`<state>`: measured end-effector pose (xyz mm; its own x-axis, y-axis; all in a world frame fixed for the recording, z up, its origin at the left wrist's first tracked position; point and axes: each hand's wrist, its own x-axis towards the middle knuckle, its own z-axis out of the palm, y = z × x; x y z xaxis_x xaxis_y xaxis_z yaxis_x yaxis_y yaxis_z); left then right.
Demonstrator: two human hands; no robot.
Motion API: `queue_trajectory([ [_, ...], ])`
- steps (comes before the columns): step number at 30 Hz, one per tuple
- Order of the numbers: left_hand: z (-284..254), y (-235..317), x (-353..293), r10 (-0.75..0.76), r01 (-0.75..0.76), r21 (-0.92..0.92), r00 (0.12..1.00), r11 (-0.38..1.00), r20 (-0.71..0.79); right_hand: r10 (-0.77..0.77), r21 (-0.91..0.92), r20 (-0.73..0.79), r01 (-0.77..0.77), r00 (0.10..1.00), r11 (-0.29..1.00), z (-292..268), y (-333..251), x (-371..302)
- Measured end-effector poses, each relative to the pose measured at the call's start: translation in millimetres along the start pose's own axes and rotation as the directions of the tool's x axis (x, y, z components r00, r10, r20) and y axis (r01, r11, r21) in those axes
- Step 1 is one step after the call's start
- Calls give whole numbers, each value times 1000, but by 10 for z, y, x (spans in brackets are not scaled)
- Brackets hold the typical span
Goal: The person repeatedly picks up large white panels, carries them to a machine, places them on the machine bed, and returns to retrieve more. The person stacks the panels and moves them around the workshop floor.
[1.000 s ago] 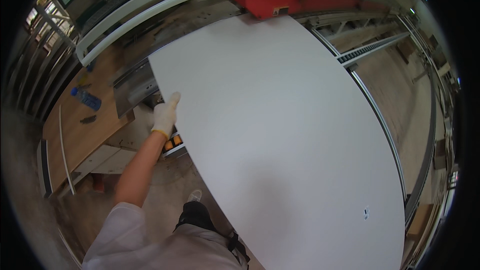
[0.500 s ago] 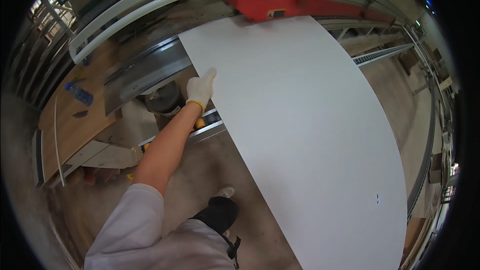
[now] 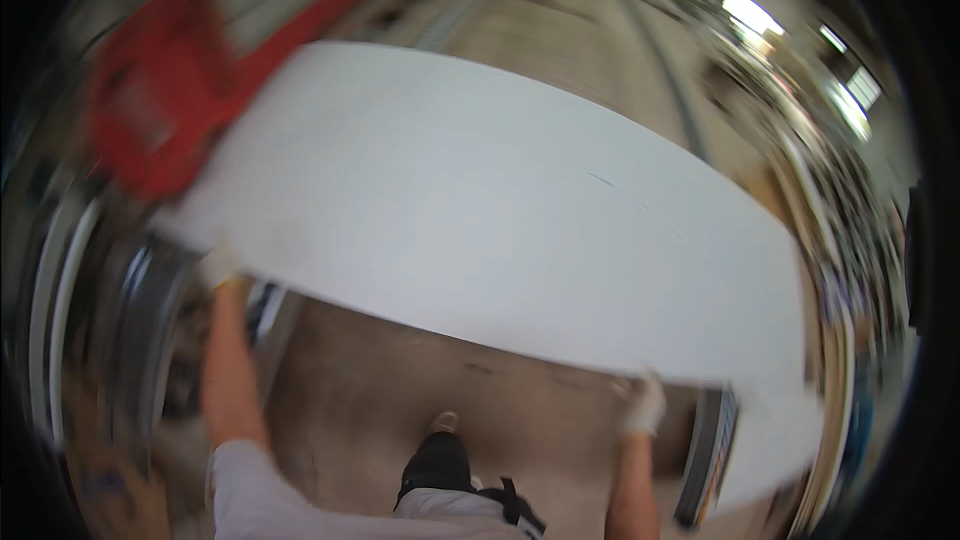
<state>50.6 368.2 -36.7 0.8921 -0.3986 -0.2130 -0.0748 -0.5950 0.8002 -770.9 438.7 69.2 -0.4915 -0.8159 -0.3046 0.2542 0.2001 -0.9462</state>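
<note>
A large white board [image 3: 470,200] stretches across the view, its long near edge facing me. My left hand [image 3: 222,262], in a pale glove with a yellow cuff, grips that edge near its left end; the fingers beneath are hidden. Toward the right end, my right hand [image 3: 643,407], also in a pale glove, is at the same edge with its fingers bent. Motion blur hides how its fingers meet the board.
A red machine housing [image 3: 150,120] stands at the board's far left end. Dark metal rails [image 3: 140,330] lie left of my left arm. A dark roller strip [image 3: 708,455] and another white panel [image 3: 775,445] are at lower right. Below the board is brown floor [image 3: 360,370].
The view has swung to the right, so the red machine and board now lie further left. My right hand has come into view at the board's near edge. My left hand stays at the edge.
</note>
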Motion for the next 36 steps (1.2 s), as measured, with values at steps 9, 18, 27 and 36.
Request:
queue_trajectory([
  [9, 15, 869, -742, 691, -616, 788, 564, -11, 451, 129, -589, 356, 115, 926, 800, -360, -692, -1051],
  [18, 2596, 1590, -6826, 752, -760, -457, 62, 461, 656, 1, 68, -528, 41, 850, 997, -3624, -1198, -272],
  [27, 3279, 1721, -9862, 290, -754, -510, -422, 414, 859, 449, 579, -710, 85, 543, 811, -6641, 485, 1857],
  [36, 4388, 1818, -11009, 41, -772, -311, -348, 555, 936, 431, 707, -686, 397, 586, 585, -6764, 695, 2481],
])
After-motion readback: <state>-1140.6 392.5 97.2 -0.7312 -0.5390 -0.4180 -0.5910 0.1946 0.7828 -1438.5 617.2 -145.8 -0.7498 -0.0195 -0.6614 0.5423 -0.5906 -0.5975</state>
